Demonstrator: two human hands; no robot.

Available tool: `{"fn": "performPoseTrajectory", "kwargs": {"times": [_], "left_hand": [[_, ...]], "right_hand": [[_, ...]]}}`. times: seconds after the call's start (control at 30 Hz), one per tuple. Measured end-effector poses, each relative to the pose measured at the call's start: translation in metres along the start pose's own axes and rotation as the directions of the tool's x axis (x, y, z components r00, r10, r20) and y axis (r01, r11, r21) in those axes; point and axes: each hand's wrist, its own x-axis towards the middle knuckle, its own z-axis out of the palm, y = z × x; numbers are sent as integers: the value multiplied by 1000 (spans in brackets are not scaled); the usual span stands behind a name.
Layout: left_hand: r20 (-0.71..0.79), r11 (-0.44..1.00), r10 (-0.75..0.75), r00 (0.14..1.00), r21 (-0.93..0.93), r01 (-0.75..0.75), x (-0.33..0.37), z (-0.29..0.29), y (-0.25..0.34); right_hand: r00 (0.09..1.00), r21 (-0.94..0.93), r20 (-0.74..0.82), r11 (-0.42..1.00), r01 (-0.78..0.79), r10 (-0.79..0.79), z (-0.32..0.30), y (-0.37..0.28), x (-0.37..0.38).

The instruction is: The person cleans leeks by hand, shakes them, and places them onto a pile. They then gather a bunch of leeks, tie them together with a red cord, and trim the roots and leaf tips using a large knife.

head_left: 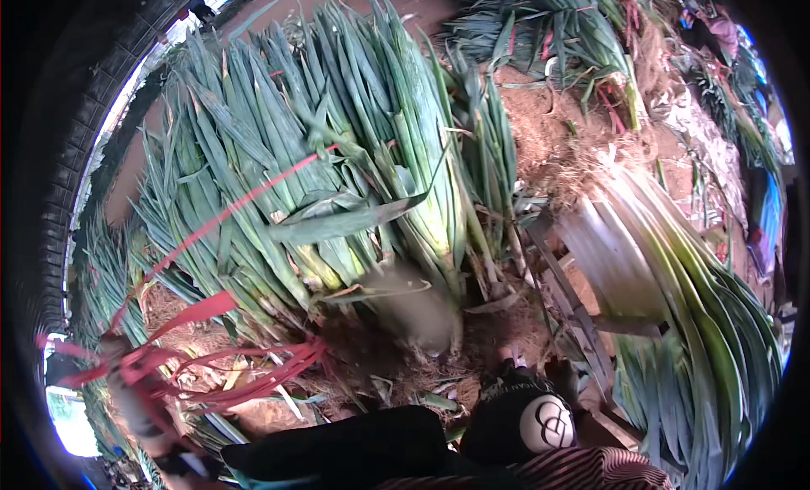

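Note:
A thick clump of leeks (337, 169) stands upright before me, tops pointing away and roots near my legs. A red plastic strip (245, 199) runs taut from the leaves to the lower left, where my left hand (118, 355), smeared by motion, appears to grip it. More red strips (261, 372) trail between that arm and the foot of the leeks. Low against the stems is a pale grey blur (412, 309), possibly my right hand in quick motion; its fingers cannot be made out. A striped sleeve (591, 469) shows at the lower right.
Leeks with long white stems (641, 245) lie over a wooden frame (582, 313) at the right, green ends hanging down. More leeks (548, 26) are heaped at the back right. Dark clothing (337, 444) covers the near edge, beside black cloth with a white emblem (547, 422).

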Motion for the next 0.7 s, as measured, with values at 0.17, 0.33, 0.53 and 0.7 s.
{"fn": "performPoseTrajectory", "kwargs": {"times": [0.17,0.33,0.53,0.7], "left_hand": [[-319,939,344,883,99,-330,-21,-186,38],[-31,971,241,970,6,-240,-46,-277,22],[360,992,38,932,-127,9,-125,-113,20],[600,965,89,795,-249,80,-153,-48,52]], "right_hand": [[903,420,382,833,-360,197,44,-16,-80],[934,607,285,714,-349,215,14,-5,-72],[849,658,-526,658,366,54,-110,44,3],[762,768,-627,32,639,-161,-427,-70,-39]]}}
